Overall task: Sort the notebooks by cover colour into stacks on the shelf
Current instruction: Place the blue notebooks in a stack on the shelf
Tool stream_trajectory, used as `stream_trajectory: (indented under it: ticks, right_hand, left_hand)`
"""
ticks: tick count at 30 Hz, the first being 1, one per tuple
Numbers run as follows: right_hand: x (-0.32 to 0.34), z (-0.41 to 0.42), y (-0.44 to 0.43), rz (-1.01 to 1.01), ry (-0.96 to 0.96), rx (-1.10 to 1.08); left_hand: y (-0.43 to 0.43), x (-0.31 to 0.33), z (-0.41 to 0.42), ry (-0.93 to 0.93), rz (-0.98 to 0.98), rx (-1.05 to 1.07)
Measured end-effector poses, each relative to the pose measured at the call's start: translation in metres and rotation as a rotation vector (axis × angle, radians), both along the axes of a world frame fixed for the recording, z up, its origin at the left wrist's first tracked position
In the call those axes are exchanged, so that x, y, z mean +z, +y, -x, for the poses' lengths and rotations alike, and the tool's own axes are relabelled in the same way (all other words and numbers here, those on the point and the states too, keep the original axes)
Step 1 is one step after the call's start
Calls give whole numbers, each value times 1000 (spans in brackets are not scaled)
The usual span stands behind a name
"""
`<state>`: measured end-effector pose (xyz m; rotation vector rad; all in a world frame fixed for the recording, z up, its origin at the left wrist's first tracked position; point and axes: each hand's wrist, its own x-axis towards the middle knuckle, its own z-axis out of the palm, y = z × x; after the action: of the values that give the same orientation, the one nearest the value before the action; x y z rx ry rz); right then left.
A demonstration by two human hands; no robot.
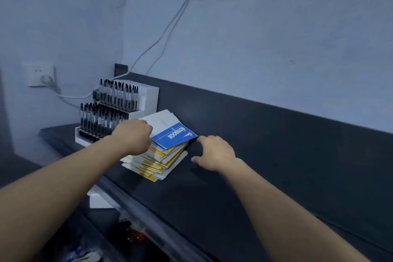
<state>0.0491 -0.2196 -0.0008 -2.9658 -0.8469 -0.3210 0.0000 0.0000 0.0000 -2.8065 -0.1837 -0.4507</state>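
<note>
On the dark shelf (265, 155), the pile of yellow and blue paper notebooks (158, 162) lay near the left end. The left hand (134, 136) gripped the blue-and-white top notebook (172, 135); its corner pointed at the loosely curled right hand (214, 153), just beside.

Glossy paper notebooks (170, 136); matt dark shelf (255, 144); white plastic rack (146, 95).

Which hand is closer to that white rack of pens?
Left. The left hand is right beside the pen rack, on the notebook pile; the right hand is across the pile.
</note>
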Motion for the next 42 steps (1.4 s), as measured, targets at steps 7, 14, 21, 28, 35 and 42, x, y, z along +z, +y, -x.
stream_trajectory:
  ticks: [7, 14, 21, 28, 35, 42]
  right_hand:
    - [-17, -35, 62, -157, 195, -78]
    - [-33, -59, 100, -435, 458, -228]
    - [-34, -68, 100, -719, 483, -326]
    - [-38, -71, 96, -1187, 758, -391]
    - [-34, -75, 79, -1171, 784, -448]
    - [-37, -81, 74, -1311, 877, -484]
  left_hand:
    - [41, 0, -38, 2, 28, -48]
    - [63, -14, -69, 7, 134, -51]
    - [56, -15, -76, -41, 90, -95]
    - [37, -18, -77, -4, 345, -96]
    - [33, -17, -79, 63, 730, -86]
    - [33, -14, -82, 31, 1027, -61]
